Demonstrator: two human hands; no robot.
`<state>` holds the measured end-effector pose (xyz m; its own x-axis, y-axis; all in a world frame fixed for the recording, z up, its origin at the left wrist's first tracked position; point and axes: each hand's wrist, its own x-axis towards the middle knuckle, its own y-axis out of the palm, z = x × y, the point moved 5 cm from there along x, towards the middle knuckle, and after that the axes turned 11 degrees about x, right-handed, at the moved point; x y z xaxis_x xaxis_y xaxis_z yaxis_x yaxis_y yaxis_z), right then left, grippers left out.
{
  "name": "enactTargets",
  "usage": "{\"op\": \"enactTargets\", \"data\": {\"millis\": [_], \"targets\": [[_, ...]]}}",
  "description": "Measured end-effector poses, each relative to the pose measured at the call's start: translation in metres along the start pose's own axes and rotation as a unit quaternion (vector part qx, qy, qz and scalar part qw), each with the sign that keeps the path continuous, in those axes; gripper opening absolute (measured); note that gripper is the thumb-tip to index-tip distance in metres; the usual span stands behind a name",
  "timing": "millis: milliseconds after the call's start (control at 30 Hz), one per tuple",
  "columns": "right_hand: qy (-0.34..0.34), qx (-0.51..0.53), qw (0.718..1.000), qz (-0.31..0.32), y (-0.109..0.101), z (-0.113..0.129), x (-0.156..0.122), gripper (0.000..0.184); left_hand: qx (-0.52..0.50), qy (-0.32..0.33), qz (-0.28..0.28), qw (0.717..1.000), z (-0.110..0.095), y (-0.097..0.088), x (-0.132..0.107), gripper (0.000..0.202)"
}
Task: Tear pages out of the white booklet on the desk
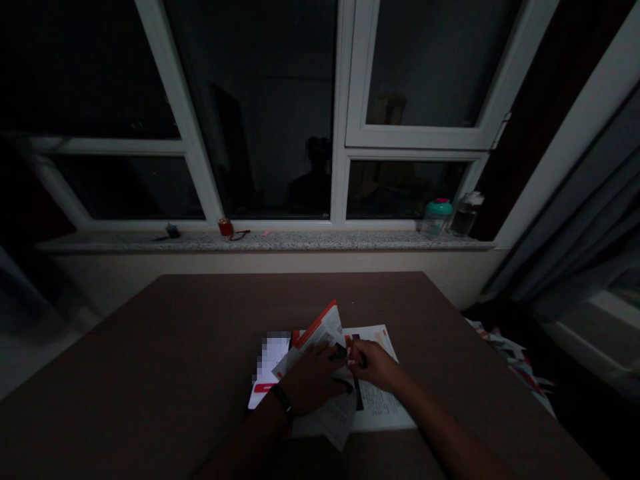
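Observation:
My left hand (313,380) lies flat over a folded paper leaflet with a red band (320,330), and a dark band circles that wrist. My right hand (375,365) sits just beside it, its fingertips gathered at a dark strip (357,390) on the papers. Whether those fingers grip anything is hard to tell in this dim light. Under both hands spreads a white printed sheet (380,407). To the left of my left hand, a bright white sheet or screen (267,373) has a red mark and a blurred patch.
The papers lie on a brown table (150,380) below a speckled stone windowsill (260,241). On the sill stand a small red cylinder (225,227), a teal-lidded plastic jar (437,217) and a clear bottle (466,215). Printed papers (515,353) lie beyond the table's right edge.

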<state>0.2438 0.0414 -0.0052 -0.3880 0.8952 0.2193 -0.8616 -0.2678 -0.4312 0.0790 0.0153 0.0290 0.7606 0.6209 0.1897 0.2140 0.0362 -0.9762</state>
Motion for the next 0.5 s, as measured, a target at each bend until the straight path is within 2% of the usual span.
{"op": "enactTargets", "data": {"millis": [167, 267, 400, 500], "targets": [[-0.002, 0.028, 0.998, -0.05, -0.003, -0.002, 0.006, 0.012, 0.002, 0.002, -0.008, 1.0, 0.001, 0.001, 0.0, 0.05], [0.01, 0.03, 0.999, -0.035, -0.003, -0.005, 0.004, 0.013, 0.003, -0.002, -0.005, 1.0, 0.002, 0.003, -0.001, 0.049], [0.02, 0.022, 0.999, 0.017, -0.001, -0.005, -0.004, 0.016, 0.005, 0.0, 0.005, 1.0, 0.001, 0.002, -0.001, 0.052], [0.015, 0.019, 1.0, 0.015, -0.002, -0.005, -0.004, 0.017, 0.005, 0.004, 0.006, 1.0, -0.001, 0.0, 0.0, 0.052]]}}
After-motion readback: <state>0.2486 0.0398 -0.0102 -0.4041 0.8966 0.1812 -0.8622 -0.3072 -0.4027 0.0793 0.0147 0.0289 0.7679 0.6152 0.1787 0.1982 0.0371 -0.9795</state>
